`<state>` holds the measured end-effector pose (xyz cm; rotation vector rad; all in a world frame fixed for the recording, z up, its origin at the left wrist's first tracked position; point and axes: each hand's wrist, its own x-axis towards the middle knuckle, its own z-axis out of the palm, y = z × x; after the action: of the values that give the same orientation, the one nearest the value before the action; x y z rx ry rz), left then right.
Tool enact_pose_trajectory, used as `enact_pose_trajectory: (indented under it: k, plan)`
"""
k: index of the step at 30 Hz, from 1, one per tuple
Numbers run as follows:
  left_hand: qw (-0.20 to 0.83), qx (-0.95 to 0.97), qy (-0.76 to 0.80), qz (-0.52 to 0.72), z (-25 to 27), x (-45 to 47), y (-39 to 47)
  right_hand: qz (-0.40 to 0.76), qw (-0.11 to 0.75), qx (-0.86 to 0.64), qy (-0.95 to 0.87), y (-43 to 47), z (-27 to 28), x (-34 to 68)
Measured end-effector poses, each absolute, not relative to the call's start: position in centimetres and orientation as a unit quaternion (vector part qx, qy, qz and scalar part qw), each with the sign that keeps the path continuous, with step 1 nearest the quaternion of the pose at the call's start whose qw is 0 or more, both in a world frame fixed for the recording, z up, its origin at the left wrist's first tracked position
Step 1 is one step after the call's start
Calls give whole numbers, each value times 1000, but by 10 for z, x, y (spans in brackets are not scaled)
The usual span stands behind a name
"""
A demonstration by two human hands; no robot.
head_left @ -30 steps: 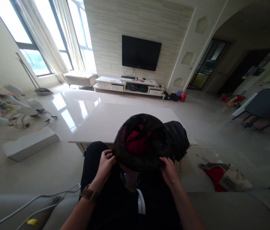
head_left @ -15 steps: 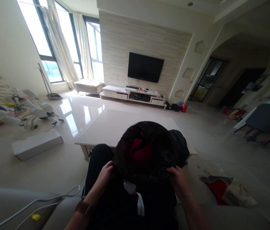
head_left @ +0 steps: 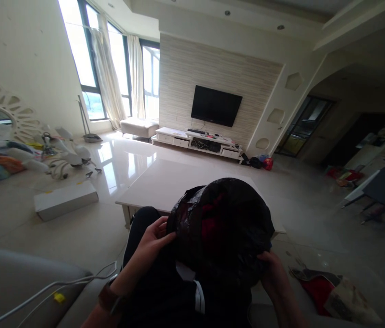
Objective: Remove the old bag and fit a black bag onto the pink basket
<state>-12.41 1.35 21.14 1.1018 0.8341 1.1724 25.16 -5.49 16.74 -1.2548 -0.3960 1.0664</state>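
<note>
A shiny black plastic bag [head_left: 243, 218] with a round, wide mouth rests over my lap, in front of the table. Dark red [head_left: 209, 223] shows inside it; what that red thing is, I cannot make out. My left hand [head_left: 153, 239] grips the bag's left edge, thumb on the near side and fingers partly behind the plastic. On the opposite side, my right hand [head_left: 274, 269] pinches the rim, its other fingers hidden in shadow. A white patch [head_left: 185, 272] shows just below the bag.
Ahead is a low white table [head_left: 165, 177]. A long white box [head_left: 66, 200] lies on the floor to the left. White cables [head_left: 59, 282] run over the sofa beside me. A red and beige bag [head_left: 336, 291] sits at right; a television [head_left: 216, 105] hangs on the far wall.
The bag has tilted and shifted to the right, its left outer side now showing. My left hand has turned to hold that side, and my right hand has moved lower and outward. My view has shifted.
</note>
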Motion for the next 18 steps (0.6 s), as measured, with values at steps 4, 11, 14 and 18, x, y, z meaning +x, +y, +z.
enact_pose_trajectory:
  k: [4, 11, 14, 18]
  plan:
    - [605, 447, 370, 545, 211, -124, 12, 468, 662, -557, -182, -58, 167, 258]
    - [575, 432, 448, 531, 211, -123, 12, 455, 672, -551, -195, -58, 169, 254]
    - [604, 443, 440, 496, 210, -120, 10, 463, 674, -543, -192, -59, 174, 250]
    - [605, 461, 426, 490, 202, -111, 7, 490, 672, -532, -160, -61, 188, 241]
